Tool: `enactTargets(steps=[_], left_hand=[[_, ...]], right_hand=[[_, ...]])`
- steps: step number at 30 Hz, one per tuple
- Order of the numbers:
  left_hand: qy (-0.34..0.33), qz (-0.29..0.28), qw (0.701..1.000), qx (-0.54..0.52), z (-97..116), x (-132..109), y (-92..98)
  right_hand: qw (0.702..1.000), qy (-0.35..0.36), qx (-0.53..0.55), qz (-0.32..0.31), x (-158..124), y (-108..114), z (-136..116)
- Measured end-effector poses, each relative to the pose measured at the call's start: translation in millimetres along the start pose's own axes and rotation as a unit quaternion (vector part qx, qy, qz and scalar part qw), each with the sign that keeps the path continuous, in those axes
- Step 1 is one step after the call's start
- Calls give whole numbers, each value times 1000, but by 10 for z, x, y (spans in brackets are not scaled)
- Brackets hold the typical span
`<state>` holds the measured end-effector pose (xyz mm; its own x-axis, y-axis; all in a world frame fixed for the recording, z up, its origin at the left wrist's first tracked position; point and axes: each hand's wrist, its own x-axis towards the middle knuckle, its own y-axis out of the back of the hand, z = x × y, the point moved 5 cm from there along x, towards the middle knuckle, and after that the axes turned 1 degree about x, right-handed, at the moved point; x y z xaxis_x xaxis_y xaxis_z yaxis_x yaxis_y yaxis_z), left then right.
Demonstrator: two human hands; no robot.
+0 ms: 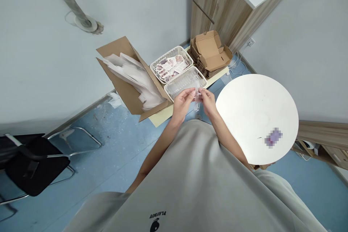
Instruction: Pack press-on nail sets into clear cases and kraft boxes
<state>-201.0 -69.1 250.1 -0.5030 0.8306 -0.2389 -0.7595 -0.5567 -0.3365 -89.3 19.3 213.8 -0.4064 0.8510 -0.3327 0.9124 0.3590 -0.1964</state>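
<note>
My left hand (182, 100) and my right hand (208, 100) meet in front of my chest, both pinched on a small clear plastic case (197, 98) held upright between them. Just beyond the hands sits a white basket (174, 92) filled with more clear plastic cases. Behind it a second white basket (163, 59) holds several printed nail-sticker packs (170, 67). Both baskets rest on a low pale yellow board (163, 114) on the floor.
An open cardboard box (122, 87) with white sheets lies left of the baskets. A stack of flat brown mailer boxes (210, 52) stands to the right. A round white table (255, 116) is at my right, a black chair (35, 166) at left, a wooden cabinet (217, 7) behind.
</note>
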Motion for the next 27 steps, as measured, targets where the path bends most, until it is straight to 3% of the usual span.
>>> enactTargets(steps=[5,8,12,16,22,27], left_hand=[[-21,-27,999,26,48,-84,-127],[-18,-22,999,40,20,-89,-99],[-15,-3,998,56,-32,-81,-37],[7,25,997,70,-117,-57,26],[60,46,996,56,-280,-9,103],[118,30,992,27,-405,20,76]], right_hand=[[975,-146,170,-11,-12,-131,252],[965,-172,198,-15,-37,-152,303],[982,-114,145,-27,-73,-121,267],[998,-36,37,28,-93,-4,200],[993,27,-59,97,-123,231,51],[990,70,-68,104,-247,339,-104]])
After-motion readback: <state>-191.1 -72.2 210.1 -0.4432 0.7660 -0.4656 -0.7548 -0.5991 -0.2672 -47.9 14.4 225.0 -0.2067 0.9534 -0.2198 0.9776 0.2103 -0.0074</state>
